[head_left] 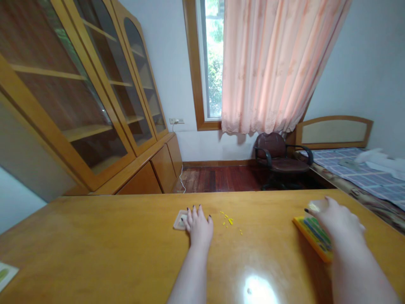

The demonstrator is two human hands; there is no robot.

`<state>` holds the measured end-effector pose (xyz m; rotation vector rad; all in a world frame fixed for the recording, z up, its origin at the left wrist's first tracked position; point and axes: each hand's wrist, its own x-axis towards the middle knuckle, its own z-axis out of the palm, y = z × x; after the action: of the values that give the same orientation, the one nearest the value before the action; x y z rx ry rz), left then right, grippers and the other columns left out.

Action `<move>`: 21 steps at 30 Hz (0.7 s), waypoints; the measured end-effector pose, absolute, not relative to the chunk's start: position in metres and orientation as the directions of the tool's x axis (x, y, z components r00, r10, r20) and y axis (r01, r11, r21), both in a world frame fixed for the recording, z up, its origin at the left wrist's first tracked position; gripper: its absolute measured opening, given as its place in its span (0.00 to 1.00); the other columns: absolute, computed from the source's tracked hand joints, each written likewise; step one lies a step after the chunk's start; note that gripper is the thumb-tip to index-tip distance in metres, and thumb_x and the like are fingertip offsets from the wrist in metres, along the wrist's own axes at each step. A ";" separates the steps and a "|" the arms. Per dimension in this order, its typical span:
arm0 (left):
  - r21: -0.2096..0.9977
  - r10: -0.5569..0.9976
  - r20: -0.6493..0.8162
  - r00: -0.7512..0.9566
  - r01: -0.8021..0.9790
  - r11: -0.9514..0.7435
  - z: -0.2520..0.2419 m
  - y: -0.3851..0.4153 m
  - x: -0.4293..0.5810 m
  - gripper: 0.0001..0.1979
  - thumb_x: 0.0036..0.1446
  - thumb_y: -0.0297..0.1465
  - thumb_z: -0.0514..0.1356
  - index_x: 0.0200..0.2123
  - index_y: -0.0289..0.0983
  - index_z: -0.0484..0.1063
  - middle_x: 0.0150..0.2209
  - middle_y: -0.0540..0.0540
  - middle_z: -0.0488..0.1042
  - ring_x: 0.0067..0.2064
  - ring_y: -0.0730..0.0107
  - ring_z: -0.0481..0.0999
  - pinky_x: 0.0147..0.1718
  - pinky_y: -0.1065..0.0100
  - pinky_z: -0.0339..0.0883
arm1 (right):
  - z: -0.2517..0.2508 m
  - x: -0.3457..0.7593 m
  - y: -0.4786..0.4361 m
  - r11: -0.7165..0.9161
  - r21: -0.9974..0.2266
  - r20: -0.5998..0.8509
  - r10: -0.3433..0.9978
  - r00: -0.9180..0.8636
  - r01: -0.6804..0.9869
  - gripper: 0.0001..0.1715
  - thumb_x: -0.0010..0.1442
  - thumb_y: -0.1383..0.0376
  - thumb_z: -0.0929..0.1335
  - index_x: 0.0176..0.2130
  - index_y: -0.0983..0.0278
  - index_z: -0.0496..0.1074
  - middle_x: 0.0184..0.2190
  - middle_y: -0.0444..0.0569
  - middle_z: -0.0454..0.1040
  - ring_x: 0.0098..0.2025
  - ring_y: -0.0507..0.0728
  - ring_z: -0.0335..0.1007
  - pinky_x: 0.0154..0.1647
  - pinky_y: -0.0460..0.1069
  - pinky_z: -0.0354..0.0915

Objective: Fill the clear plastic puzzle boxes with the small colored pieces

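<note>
My left hand (pixel 200 228) lies palm down on the table with its fingers spread. Its outer fingers touch the right edge of a small, shallow, translucent tray (pixel 179 225) that has something pale in it. Just right of this hand, several small yellow pieces (pixel 230 221) lie scattered. On the right, my right hand (pixel 343 221) is curled around a small whitish translucent container (pixel 316 206), whose contents I cannot make out. Beneath that hand sits a yellow box (pixel 311 238) with a green and blue top, partly covered by the hand and wrist.
The wooden table (pixel 126 253) spans the foreground. A card with a green mark (pixel 6 274) lies at its left edge. Beyond stand a glass-doored cabinet (pixel 142 156), a brown armchair (pixel 278 156) and a bed (pixel 363 169). A pink curtain (pixel 272 63) hangs at the window.
</note>
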<state>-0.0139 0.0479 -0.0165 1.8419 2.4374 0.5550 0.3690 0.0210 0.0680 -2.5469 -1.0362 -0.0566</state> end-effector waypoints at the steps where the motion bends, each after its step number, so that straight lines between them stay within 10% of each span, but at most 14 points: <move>1: 0.305 0.950 0.181 -0.254 0.933 0.191 -0.017 0.048 -0.013 0.28 0.53 0.35 0.50 0.57 0.34 0.56 0.60 0.40 0.55 0.63 0.52 0.45 0.58 0.47 0.36 | 0.072 0.358 0.022 -0.591 -0.349 0.275 0.677 0.682 0.727 0.46 0.43 0.48 0.67 0.56 0.66 0.59 0.45 0.71 0.67 0.45 0.76 0.63 0.36 0.63 0.55; 7: 0.332 0.975 0.030 0.219 0.918 -0.217 -0.024 0.039 -0.002 0.31 0.56 0.41 0.47 0.61 0.38 0.48 0.63 0.45 0.47 0.63 0.60 0.45 0.60 0.51 0.36 | 0.043 0.259 0.039 0.019 -0.323 0.440 0.888 0.133 0.946 0.39 0.46 0.53 0.67 0.56 0.62 0.59 0.46 0.56 0.69 0.46 0.64 0.66 0.43 0.56 0.60; 21: 0.296 0.961 0.080 0.265 0.914 -0.277 -0.027 0.031 0.016 0.32 0.57 0.45 0.46 0.62 0.40 0.45 0.64 0.44 0.42 0.64 0.58 0.41 0.59 0.48 0.33 | -0.023 0.190 0.056 0.227 -0.362 0.434 0.899 -0.052 0.904 0.23 0.54 0.57 0.64 0.47 0.65 0.67 0.49 0.55 0.68 0.52 0.61 0.61 0.56 0.59 0.49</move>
<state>0.0157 0.0315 -0.0267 2.3407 1.7600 0.3630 0.1899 0.0562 -0.0232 -1.6531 -1.9296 -0.0109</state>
